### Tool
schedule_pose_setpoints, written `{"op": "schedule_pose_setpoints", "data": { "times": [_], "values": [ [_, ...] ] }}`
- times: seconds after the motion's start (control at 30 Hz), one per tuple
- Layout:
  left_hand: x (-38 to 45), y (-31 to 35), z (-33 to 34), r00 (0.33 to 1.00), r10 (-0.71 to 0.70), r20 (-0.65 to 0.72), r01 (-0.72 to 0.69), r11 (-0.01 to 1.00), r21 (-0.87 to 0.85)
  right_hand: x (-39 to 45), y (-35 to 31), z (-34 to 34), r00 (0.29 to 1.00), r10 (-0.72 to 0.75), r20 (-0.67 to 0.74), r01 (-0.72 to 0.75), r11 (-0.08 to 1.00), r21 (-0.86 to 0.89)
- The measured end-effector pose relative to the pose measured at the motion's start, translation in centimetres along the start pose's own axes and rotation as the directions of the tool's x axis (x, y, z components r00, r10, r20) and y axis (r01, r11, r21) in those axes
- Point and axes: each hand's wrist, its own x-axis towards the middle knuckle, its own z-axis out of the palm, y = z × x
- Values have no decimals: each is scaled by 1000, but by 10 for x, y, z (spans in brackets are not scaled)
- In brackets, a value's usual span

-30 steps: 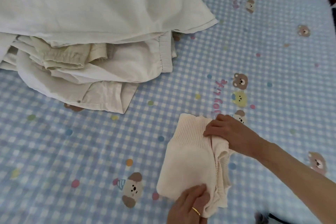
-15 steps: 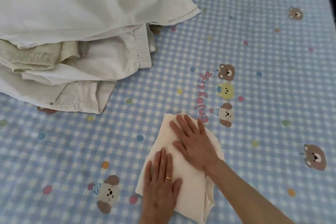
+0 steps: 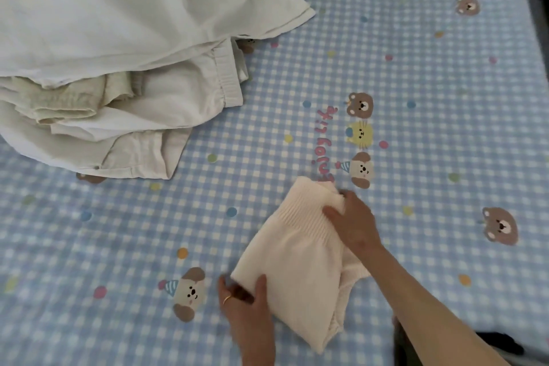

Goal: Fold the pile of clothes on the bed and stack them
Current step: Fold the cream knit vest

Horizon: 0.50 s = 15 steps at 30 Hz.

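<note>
The left hand (image 3: 248, 303) and the right hand (image 3: 352, 221) both grip the folded cream knit garment (image 3: 297, 258) on the bed (image 3: 430, 134), well apart from the pile of clothes (image 3: 118, 68).

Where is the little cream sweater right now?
Low and centre-right in the head view, the folded cream sweater lies on the checked bedsheet, gripped by both hands.

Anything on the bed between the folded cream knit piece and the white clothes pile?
Nothing but bare blue checked bedsheet between the folded cream ribbed knit garment and the pile of white and beige clothes, per the head view.
</note>
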Motion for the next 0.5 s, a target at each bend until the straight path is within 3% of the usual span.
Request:
{"op": "schedule_pose_setpoints", "data": {
  "times": [0.07,0.17,0.23,0.37,0.5],
  "values": [
    [-11,3,13,994,-64,94,65,998,-13,-23,24,-15,974,201,-107,-192,977,88],
    [-30,4,29,969,9,247,-65,973,222,-58,54,-29,921,389,-38,-368,896,250],
    [-38,12,31,953,83,291,-163,951,262,-74,65,-38,919,395,2,-375,870,319],
    [-67,21,26,860,181,476,-343,897,279,-131,85,-82,897,416,-153,-312,838,448],
    [-138,0,32,735,109,669,-426,842,331,-221,142,-127,776,591,-218,-405,733,546]
  ]
}}
